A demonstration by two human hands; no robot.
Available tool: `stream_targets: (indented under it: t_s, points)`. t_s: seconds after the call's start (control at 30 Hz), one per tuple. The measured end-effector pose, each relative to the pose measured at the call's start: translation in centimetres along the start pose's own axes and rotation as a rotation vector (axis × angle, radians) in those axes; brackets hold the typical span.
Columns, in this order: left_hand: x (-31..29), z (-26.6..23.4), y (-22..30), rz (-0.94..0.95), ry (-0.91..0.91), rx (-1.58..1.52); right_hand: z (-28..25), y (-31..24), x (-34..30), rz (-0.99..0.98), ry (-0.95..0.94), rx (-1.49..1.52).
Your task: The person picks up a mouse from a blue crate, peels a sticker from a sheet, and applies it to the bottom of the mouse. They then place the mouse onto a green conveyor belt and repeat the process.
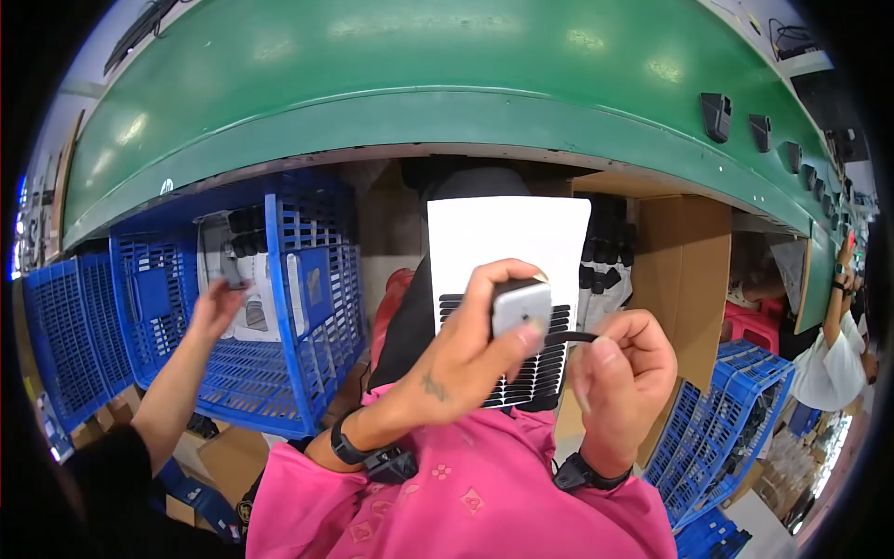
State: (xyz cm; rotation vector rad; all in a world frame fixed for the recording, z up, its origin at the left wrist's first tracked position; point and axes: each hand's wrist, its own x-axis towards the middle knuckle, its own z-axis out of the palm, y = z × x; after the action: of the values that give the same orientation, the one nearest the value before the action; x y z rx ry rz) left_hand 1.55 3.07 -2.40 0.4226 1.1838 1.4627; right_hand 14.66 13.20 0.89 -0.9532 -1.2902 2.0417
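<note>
My left hand (pixel 452 359) is closed around a small boxy part (pixel 522 307) with a light grey face and a dark side. Between its thumb and my right hand (pixel 629 377) runs a thin black strip (pixel 572 336). The right thumb and forefinger pinch the strip's outer end. Its other end meets the grey part near the left thumb; whether it is stuck there, I cannot tell. Below both hands, a white sheet (pixel 507 238) lies over my lap, with rows of black strips (pixel 533 380) on its lower half. My left hand partly covers those rows.
A co-worker's hand (pixel 219 307) holds a dark part inside a blue crate (pixel 289 373) at left. A green bench (pixel 419 116) spans the front, with several black housings (pixel 716 117) at right. Beside my lap stands a cardboard box (pixel 684 270) containing black parts (pixel 607 242).
</note>
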Motion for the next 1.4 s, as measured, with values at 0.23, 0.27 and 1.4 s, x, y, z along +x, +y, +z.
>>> stream_targets:
  t_s: [0.23,0.27,1.4]
  points:
    - [-1.5,1.0,1.9,0.098,-0.086,0.137,2.2,-1.4,-0.4,0.023,0.021,0.104]
    - [-1.7,1.0,2.0,0.049,-0.102,0.102,2.2,-1.4,-0.4,0.002,0.026,0.108]
    - [-1.6,0.5,2.0,-0.009,-0.109,0.096,2.6,-0.9,0.0,0.025,0.03,0.075]
